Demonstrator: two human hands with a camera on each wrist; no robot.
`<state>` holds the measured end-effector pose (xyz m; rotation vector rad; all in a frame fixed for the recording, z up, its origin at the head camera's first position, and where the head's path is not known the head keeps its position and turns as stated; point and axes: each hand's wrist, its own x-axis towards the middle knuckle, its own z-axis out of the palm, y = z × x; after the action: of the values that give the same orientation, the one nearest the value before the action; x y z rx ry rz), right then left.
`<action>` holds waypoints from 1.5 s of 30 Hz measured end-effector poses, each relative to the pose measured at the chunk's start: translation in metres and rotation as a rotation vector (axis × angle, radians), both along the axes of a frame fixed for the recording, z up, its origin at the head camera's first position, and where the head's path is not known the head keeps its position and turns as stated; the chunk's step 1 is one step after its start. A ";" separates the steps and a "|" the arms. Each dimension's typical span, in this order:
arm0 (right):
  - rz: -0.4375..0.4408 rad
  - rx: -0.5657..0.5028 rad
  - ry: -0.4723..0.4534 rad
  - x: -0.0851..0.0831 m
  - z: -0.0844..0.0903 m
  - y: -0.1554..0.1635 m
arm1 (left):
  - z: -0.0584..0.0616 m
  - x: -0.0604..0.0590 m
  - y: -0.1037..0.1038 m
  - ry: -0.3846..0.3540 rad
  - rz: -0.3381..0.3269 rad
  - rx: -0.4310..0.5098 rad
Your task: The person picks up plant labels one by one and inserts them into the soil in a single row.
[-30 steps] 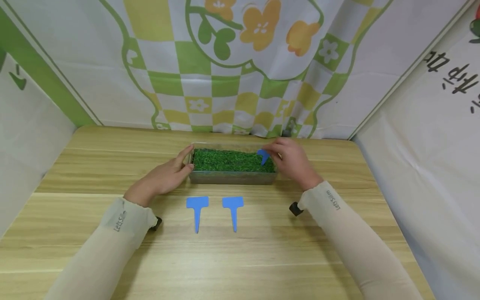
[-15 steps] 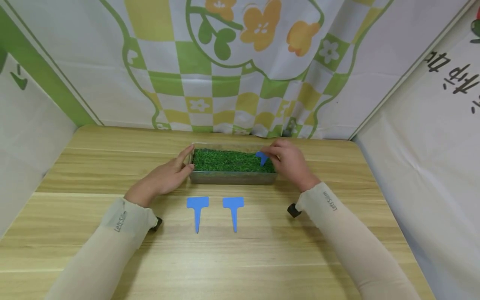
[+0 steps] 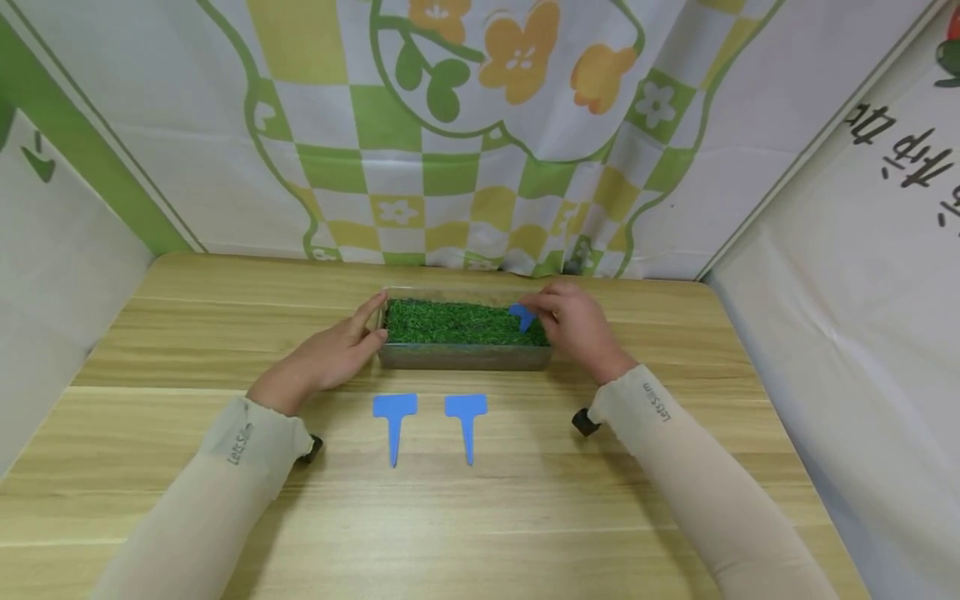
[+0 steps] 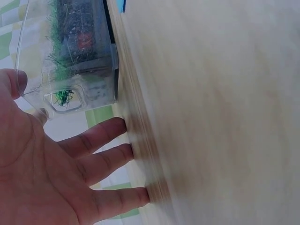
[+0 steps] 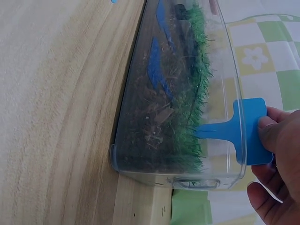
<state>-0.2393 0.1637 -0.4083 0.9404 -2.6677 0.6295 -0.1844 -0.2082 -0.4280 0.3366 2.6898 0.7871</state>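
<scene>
In the head view, a clear plastic box [image 3: 465, 358] filled with green artificial grass [image 3: 450, 321] stands toward the back of the wooden table. My right hand [image 3: 577, 325] pinches the head of a blue T-shaped plant label [image 5: 253, 131] over the box's right end. The label's stem points down into the grass in the right wrist view. My left hand [image 3: 333, 354] touches the box's left end with thumb and index finger; its other fingers are extended, fingertips at the tabletop in the left wrist view. Two more blue plant labels [image 3: 394, 417], [image 3: 467, 417] lie in front of the box.
The wooden table [image 3: 465, 533] runs back to a checkered floral curtain [image 3: 450, 175]. White sheeting [image 3: 847, 275] hangs along the right side. Dark soil-like filling [image 5: 150, 112] shows through the box wall.
My right hand and the plant label it pinches have shifted slightly left over the grass. The left hand and the two labels on the table have stayed put.
</scene>
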 end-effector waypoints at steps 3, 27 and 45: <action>0.005 -0.001 -0.008 0.001 0.001 -0.001 | 0.001 0.000 -0.001 -0.004 0.004 0.001; -0.006 0.011 -0.008 0.002 -0.001 0.001 | -0.009 -0.006 -0.002 0.027 0.008 -0.003; 0.008 0.015 0.118 0.006 0.004 0.004 | -0.007 -0.005 -0.001 0.017 0.006 -0.006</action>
<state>-0.2328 0.1680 -0.4045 0.9620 -2.5696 0.5393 -0.1897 -0.2090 -0.4355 0.3350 2.7100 0.7814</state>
